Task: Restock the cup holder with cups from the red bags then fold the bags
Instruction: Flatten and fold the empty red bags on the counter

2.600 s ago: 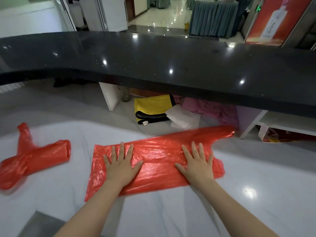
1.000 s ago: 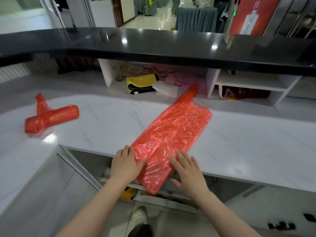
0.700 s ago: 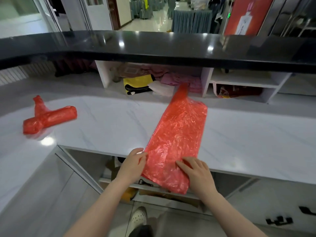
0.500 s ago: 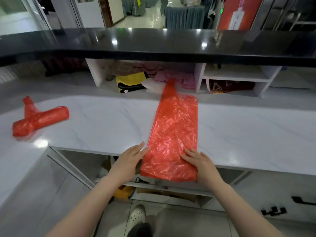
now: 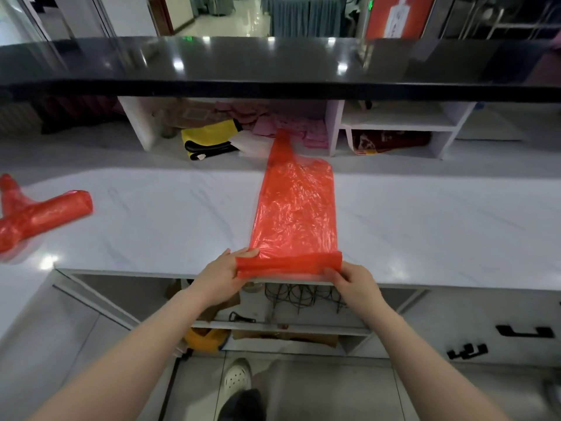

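Observation:
A flattened red bag lies lengthwise on the white marble counter, handles pointing away from me. Its near end is turned over into a narrow folded strip at the counter's front edge. My left hand pinches the strip's left end, and my right hand pinches its right end. A second red bag, loosely rolled, lies at the far left of the counter. No cups or cup holder are visible.
A raised black countertop runs across the back, with white cubbies below it holding a yellow bag and pink items. Under the counter's front edge sit open shelves with clutter. My shoe stands on the floor.
The bag was swung from sideways to lengthwise and pulled to the counter's front edge. Both hands went from pressing it flat to pinching its near end, which is now turned over into a strip.

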`<action>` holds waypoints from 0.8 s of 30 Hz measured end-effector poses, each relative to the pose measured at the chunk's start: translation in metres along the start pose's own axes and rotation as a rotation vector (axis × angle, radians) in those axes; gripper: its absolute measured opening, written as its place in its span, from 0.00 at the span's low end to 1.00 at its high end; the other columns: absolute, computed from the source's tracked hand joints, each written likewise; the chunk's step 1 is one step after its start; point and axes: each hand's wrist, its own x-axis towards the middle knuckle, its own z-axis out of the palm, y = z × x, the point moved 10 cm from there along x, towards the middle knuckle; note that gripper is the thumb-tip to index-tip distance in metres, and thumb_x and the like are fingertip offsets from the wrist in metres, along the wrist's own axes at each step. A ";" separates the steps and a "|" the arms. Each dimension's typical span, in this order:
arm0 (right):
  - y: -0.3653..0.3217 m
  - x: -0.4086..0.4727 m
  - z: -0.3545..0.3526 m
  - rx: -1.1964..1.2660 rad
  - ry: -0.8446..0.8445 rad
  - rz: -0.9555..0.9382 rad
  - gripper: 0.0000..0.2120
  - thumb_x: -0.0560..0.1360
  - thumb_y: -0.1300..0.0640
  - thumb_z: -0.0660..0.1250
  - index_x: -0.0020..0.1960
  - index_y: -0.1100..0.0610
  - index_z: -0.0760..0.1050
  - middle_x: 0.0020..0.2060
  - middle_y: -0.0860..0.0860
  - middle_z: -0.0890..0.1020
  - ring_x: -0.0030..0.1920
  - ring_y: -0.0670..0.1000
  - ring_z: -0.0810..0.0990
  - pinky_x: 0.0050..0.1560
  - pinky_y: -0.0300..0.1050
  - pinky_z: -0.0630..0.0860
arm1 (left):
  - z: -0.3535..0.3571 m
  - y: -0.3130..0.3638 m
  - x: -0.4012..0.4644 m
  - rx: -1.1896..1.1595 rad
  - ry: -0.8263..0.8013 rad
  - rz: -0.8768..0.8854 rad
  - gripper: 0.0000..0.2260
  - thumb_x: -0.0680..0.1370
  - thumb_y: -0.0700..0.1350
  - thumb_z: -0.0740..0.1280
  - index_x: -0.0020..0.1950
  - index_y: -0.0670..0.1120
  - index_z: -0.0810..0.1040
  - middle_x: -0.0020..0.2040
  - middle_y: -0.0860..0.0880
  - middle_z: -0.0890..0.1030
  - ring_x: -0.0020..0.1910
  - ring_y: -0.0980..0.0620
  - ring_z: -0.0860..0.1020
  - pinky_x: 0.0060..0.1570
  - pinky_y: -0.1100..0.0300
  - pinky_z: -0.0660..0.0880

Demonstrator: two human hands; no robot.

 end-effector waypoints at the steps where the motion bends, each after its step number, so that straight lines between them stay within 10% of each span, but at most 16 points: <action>1: 0.000 0.000 -0.006 0.041 0.068 0.015 0.06 0.78 0.54 0.66 0.46 0.47 0.81 0.41 0.42 0.84 0.38 0.40 0.78 0.40 0.41 0.71 | -0.004 0.000 0.000 -0.100 0.061 -0.039 0.17 0.80 0.53 0.60 0.57 0.79 0.66 0.59 0.71 0.72 0.56 0.72 0.69 0.60 0.69 0.65; 4: 0.007 -0.002 -0.013 0.228 0.169 0.060 0.09 0.72 0.54 0.73 0.49 0.46 0.76 0.38 0.44 0.85 0.39 0.43 0.82 0.42 0.37 0.76 | -0.007 -0.008 0.005 -0.252 0.154 -0.166 0.10 0.78 0.52 0.65 0.45 0.70 0.74 0.46 0.68 0.77 0.43 0.72 0.74 0.42 0.74 0.66; 7: 0.011 -0.003 -0.013 0.331 0.185 0.112 0.19 0.70 0.52 0.76 0.53 0.43 0.69 0.36 0.45 0.85 0.35 0.44 0.81 0.37 0.35 0.75 | -0.004 -0.019 0.014 -0.347 0.159 -0.291 0.04 0.74 0.52 0.70 0.48 0.60 0.79 0.45 0.59 0.82 0.47 0.60 0.79 0.46 0.62 0.76; 12: 0.015 0.001 -0.016 0.229 0.240 0.100 0.05 0.74 0.53 0.71 0.50 0.51 0.79 0.37 0.45 0.84 0.40 0.43 0.82 0.46 0.50 0.80 | -0.012 -0.022 0.026 -0.082 0.166 -0.439 0.17 0.77 0.62 0.61 0.48 0.50 0.79 0.44 0.53 0.81 0.44 0.51 0.78 0.50 0.52 0.74; 16: 0.019 0.001 -0.015 0.240 0.300 0.145 0.19 0.75 0.50 0.70 0.62 0.44 0.67 0.31 0.44 0.83 0.34 0.41 0.80 0.35 0.37 0.72 | -0.013 -0.027 0.026 -0.060 0.186 -0.518 0.24 0.79 0.64 0.52 0.35 0.47 0.69 0.33 0.51 0.73 0.35 0.50 0.74 0.42 0.55 0.66; 24: 0.014 0.004 -0.017 0.138 0.392 0.127 0.21 0.75 0.51 0.69 0.65 0.49 0.66 0.25 0.47 0.76 0.29 0.41 0.76 0.28 0.30 0.68 | -0.015 -0.030 0.019 -0.144 0.298 -0.536 0.19 0.79 0.61 0.57 0.42 0.49 0.79 0.40 0.52 0.81 0.44 0.49 0.78 0.55 0.48 0.72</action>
